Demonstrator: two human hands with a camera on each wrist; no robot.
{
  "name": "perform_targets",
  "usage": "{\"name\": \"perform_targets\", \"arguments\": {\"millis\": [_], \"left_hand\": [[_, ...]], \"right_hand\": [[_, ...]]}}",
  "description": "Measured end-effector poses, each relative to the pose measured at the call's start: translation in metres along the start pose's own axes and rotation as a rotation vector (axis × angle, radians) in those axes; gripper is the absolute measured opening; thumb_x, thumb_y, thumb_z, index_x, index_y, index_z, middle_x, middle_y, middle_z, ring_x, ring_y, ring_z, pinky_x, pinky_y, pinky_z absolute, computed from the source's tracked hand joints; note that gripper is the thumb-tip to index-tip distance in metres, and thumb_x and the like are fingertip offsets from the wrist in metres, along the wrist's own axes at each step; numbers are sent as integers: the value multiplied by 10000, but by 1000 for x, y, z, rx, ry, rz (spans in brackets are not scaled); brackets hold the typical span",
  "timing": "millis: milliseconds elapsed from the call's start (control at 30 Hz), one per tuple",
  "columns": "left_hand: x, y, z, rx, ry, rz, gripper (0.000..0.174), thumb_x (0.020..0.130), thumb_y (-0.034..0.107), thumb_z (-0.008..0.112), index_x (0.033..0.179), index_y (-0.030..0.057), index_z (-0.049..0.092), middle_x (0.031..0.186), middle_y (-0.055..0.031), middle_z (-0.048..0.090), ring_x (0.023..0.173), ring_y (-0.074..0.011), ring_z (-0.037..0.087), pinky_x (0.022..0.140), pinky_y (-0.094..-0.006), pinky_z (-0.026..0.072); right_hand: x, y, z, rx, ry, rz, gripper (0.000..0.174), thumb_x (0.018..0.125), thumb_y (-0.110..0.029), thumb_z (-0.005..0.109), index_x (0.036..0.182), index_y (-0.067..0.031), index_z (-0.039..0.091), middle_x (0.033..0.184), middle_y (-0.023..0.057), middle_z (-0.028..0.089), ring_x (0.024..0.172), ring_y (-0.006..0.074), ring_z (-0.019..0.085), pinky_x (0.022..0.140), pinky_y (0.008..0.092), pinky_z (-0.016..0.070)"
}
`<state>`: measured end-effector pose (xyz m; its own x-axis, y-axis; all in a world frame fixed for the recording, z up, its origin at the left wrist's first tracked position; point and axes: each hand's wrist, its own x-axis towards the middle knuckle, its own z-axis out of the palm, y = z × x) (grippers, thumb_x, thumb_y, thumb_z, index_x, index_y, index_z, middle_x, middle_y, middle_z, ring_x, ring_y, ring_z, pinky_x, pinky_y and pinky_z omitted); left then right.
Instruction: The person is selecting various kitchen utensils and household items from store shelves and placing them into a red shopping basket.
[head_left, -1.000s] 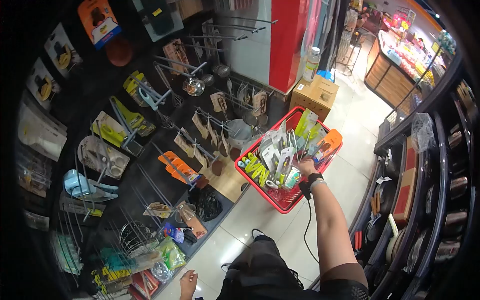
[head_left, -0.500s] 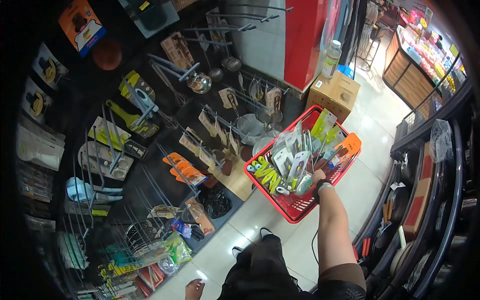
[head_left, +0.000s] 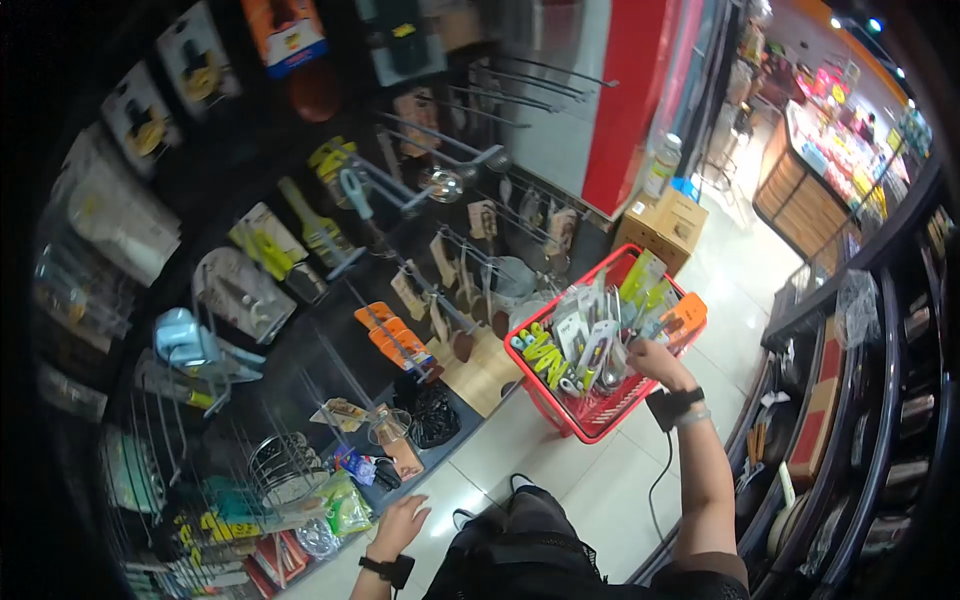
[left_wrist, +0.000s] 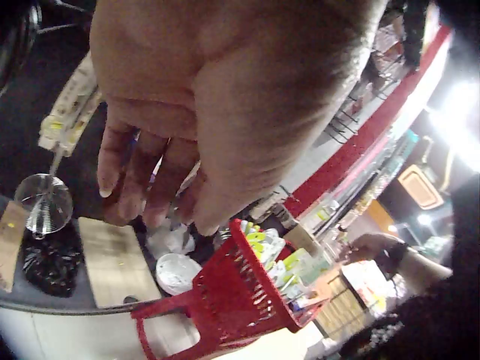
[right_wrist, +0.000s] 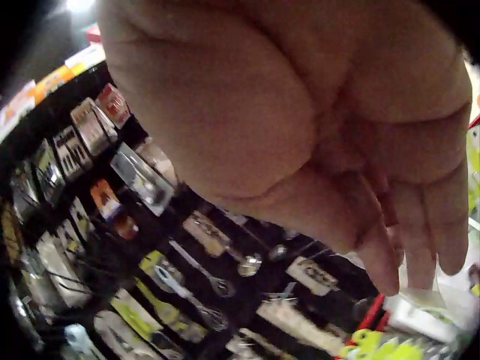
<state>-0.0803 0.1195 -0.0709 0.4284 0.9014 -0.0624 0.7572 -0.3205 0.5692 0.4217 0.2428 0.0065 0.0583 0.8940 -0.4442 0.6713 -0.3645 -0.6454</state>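
My right hand (head_left: 660, 362) is over the near right side of a red shopping basket (head_left: 590, 425), its fingertips close over the packed goods. In the right wrist view its fingers (right_wrist: 420, 240) hang loosely bent, and nothing shows gripped between them and the thumb. The basket holds yellow-green handled tools (head_left: 540, 355), several carded kitchen utensils (head_left: 600, 340) and an orange-carded package (head_left: 684, 316). My left hand (head_left: 402, 525) hangs in the air near the shelf's lower edge, empty, with fingers relaxed. The left wrist view also shows its loose fingers (left_wrist: 154, 191).
A wall rack of hooks on the left carries carded utensils, including orange-carded ones (head_left: 395, 340) and whisks. A cardboard box (head_left: 665, 225) with a bottle (head_left: 662, 165) on it stands beyond the basket. Shelves of pans (head_left: 770, 430) line the right side. A wooden board (head_left: 480, 375) lies by the basket.
My right hand has risen slightly from among the goods in the basket. My left hand has come up further into view. The head view has shifted.
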Motion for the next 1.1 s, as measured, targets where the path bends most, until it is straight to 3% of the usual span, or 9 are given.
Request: {"name": "perform_targets", "arguments": {"millis": [133, 200, 333, 433, 533, 667, 800, 933, 1100], "left_hand": [[50, 50, -36, -67, 240, 176, 563, 743, 300, 716, 1211, 49, 527, 1182, -160, 515, 1129, -329, 457, 931, -395, 381], [60, 78, -57, 75, 318, 162, 830, 676, 426, 754, 1323, 46, 399, 1338, -165, 396, 1246, -359, 370, 985, -460, 333], [59, 86, -79, 158, 570, 160, 1094, 558, 543, 783, 1391, 56, 267, 1413, -197, 296, 1307, -380, 291, 984, -533, 271], [37, 66, -84, 89, 691, 72, 1022, 592, 383, 803, 1394, 56, 260, 1294, -200, 402, 1171, -375, 429, 912, -467, 373], [-2, 43, -88, -33, 787, -3, 829, 646, 196, 748, 1361, 86, 344, 1152, -181, 482, 996, -367, 519, 842, -408, 438], [-70, 0, -114, 17, 1132, -391, 788, 651, 194, 728, 1355, 108, 384, 1064, -161, 492, 978, -348, 508, 838, -419, 434], [-168, -60, -152, 78, 1598, -825, 819, 685, 185, 713, 1388, 75, 308, 1135, -204, 432, 1025, -360, 472, 894, -415, 398], [-252, -94, -218, 346, 1792, -925, 850, 718, 204, 713, 1419, 102, 244, 1230, -240, 356, 1090, -393, 439, 912, -432, 388], [-301, -118, -294, 549, 1844, -999, 866, 711, 214, 729, 1422, 125, 243, 1189, -208, 402, 1085, -382, 458, 917, -422, 396]], "right_hand": [[-24, -65, 28, 552, -286, -181, 218, 903, -184, 523, 966, 4, 613, 918, 34, 613, 852, 136, 590, 789, 265, 477], [-37, -111, 46, 744, -504, -254, 225, 927, -139, 502, 1027, 50, 572, 998, 62, 575, 963, 178, 587, 861, 267, 459], [-52, -190, 92, 792, -836, -362, 259, 923, -111, 496, 1067, 98, 547, 1099, 100, 503, 1093, 247, 533, 966, 378, 433], [-56, -233, 127, 839, -1008, -289, 313, 925, -134, 494, 1132, 101, 507, 1177, 136, 506, 1076, 278, 550, 988, 418, 418], [-60, -268, 163, 710, -1053, -448, 379, 941, -140, 472, 1236, 95, 428, 1265, 138, 468, 1133, 288, 529, 982, 410, 414], [-72, -299, 206, 497, -1002, -640, 392, 957, -92, 425, 1325, 34, 377, 1317, 132, 423, 1181, 307, 495, 942, 385, 450], [-80, -305, 237, 442, -1164, -615, 373, 958, -84, 410, 1304, 56, 402, 1250, 165, 483, 1163, 295, 507, 943, 381, 452], [-87, -306, 263, 363, -1244, -596, 383, 958, -101, 421, 1305, 60, 399, 1231, 183, 510, 1158, 272, 509, 941, 373, 446], [-98, -312, 284, 301, -1256, -585, 390, 962, -121, 429, 1308, 57, 399, 1233, 186, 514, 1148, 267, 517, 929, 354, 449]]}}
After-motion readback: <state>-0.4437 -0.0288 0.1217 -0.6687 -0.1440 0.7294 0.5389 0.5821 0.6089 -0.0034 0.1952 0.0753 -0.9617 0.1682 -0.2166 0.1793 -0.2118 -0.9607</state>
